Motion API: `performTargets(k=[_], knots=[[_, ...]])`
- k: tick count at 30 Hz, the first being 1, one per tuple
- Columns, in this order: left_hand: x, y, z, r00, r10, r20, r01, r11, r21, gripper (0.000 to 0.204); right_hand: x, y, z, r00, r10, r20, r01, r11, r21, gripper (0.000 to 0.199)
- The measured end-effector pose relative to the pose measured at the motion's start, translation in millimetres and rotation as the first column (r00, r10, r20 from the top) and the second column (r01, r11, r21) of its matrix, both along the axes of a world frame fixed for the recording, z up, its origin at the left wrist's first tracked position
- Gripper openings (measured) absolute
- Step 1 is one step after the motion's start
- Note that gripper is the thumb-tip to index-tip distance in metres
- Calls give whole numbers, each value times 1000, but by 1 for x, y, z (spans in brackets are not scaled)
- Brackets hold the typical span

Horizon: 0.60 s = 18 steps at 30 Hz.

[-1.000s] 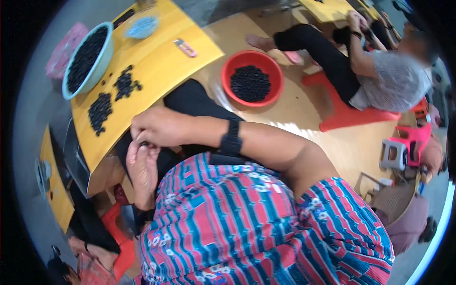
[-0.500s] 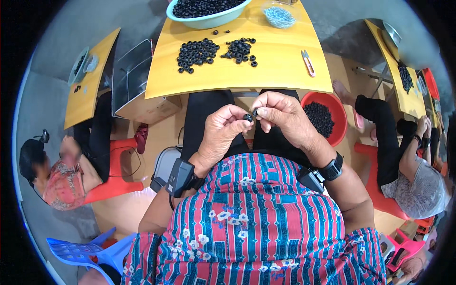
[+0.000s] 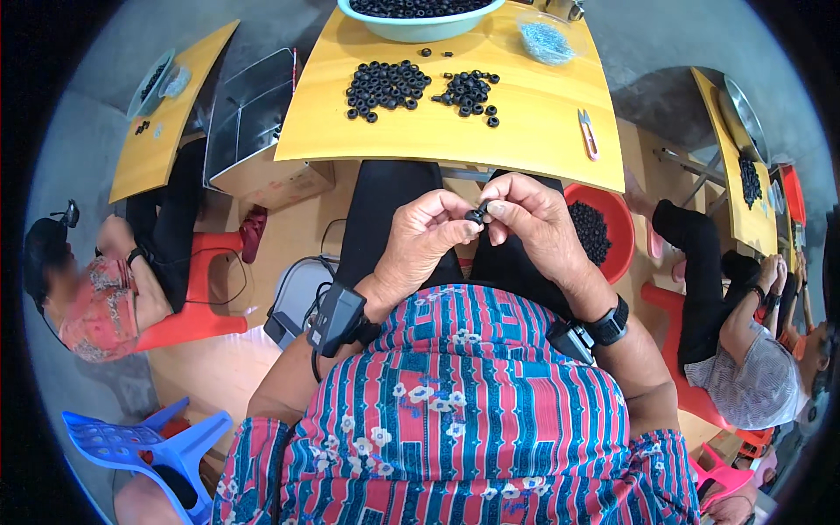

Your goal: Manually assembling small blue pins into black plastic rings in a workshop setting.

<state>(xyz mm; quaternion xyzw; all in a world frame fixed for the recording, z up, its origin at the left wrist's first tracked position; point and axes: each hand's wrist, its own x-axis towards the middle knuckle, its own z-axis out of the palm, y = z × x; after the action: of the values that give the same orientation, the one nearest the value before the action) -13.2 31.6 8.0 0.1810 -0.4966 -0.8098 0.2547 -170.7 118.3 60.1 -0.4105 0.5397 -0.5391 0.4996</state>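
Above my lap, just off the near edge of the yellow table (image 3: 525, 144), both hands are pinched together. My left hand (image 3: 422, 234) grips a small round black ring (image 3: 475, 215) between thumb and forefinger. Against the ring's right side, my right hand (image 3: 535, 226) pinches a smaller dark piece, mostly covered by the fingertips; its kind cannot be made out. On the table lie a larger pile of black rings (image 3: 385, 87) and, to its right, a smaller pile of black pieces (image 3: 468, 92). Two loose black pieces sit behind them.
A pale green basin (image 3: 429, 28) of black rings stands at the table's back, beside a clear bowl (image 3: 547, 42) of bluish bits. Thread snips (image 3: 589, 136) lie at right. Below is a red basin (image 3: 623, 232) of black pieces. Other people sit at tables left and right.
My hands have come closer together, and the right hand's small piece now meets the ring in my left. The whole view has shifted slightly.
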Motion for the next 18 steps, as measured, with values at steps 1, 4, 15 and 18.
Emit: performTargets(k=[1,4,15,18], knots=[[0,0,0,1000,0,-1,0,1000,-8,14,0,0,0,999,-15,-31,15,1000,-10,11],[0,0,0,1000,8,-4,-9,1000,-23,14,0,1,0,997,-29,-76,27,999,-26,11],[1,0,2,999,1,45,4,995,-102,14,0,1,0,983,-36,-180,32,999,-27,10],[1,0,0,999,-13,31,16,997,-73,13,0,1,1,979,-33,-199,26,999,-33,10]])
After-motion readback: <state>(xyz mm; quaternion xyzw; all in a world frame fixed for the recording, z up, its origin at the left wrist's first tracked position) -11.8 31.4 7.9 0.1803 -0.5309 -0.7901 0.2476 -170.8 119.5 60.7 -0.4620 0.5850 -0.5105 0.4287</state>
